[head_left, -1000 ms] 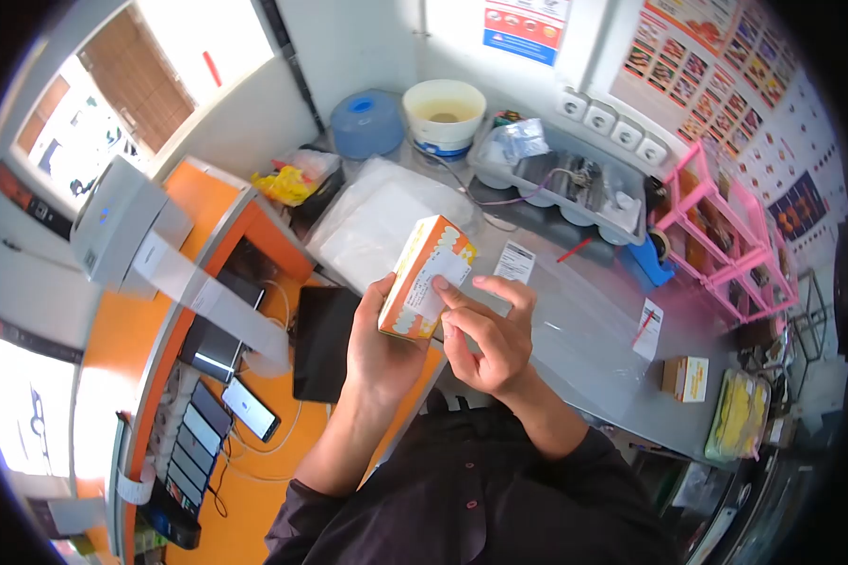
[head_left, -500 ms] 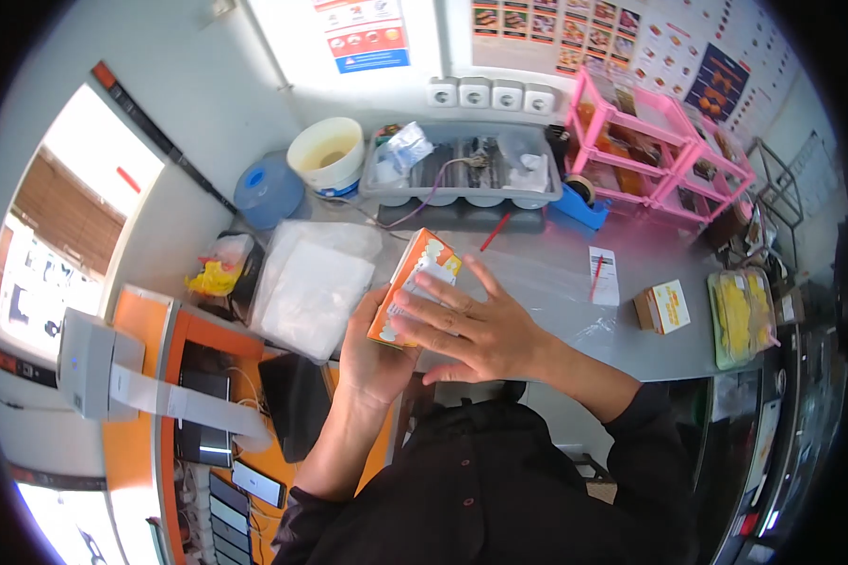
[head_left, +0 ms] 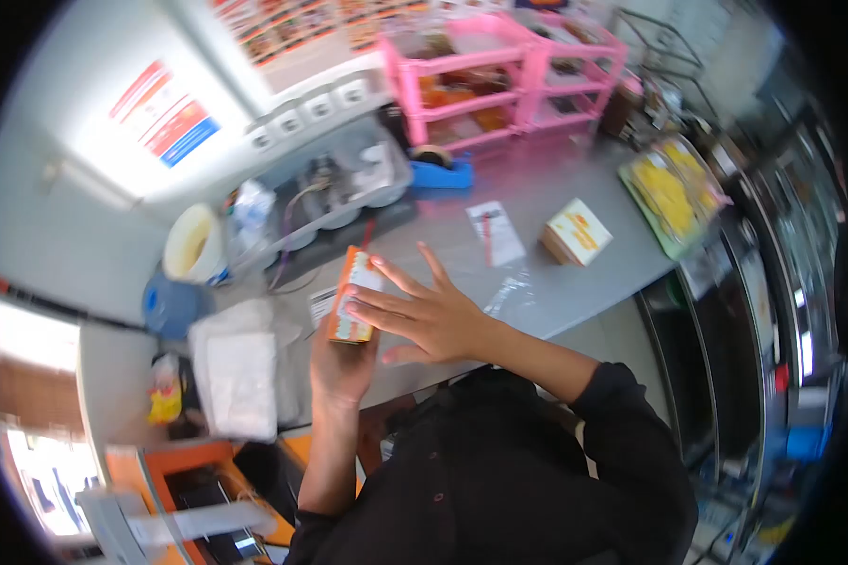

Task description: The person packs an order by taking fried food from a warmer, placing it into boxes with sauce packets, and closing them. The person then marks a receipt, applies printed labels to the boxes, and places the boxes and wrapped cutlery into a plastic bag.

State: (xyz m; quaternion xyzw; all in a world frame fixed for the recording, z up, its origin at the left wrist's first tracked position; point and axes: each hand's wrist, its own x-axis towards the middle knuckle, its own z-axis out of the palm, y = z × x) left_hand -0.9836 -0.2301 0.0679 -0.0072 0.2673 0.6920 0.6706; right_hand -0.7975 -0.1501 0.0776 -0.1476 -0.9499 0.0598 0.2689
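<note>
A small orange and white carton box (head_left: 362, 271) stands tilted above the front of the metal table. My left hand (head_left: 339, 369) grips it from below, its fingers partly hidden behind the box. Over the box's white face lies my right hand (head_left: 435, 320), fingers spread and the fingertips touching it. Just left of the box, a printed paper slip (head_left: 321, 303) shows on the table. A white and brown box (head_left: 579, 233) sits farther right, apart from both hands. Between them lies a white paper (head_left: 496, 235) with a red pen-like stick on it.
At the back are a grey compartment tray (head_left: 356, 201), a blue tape dispenser (head_left: 446, 176) and pink stacked racks (head_left: 471, 107). A tray of yellow packets (head_left: 667, 193) is at the right end. White plastic bags (head_left: 236, 375), a bucket (head_left: 185, 254) and a blue bottle (head_left: 171, 309) stand left.
The head view has swung right and tilted, so the table's things sit farther left and the right-hand shelves show more. My hands keep the same hold on the box.
</note>
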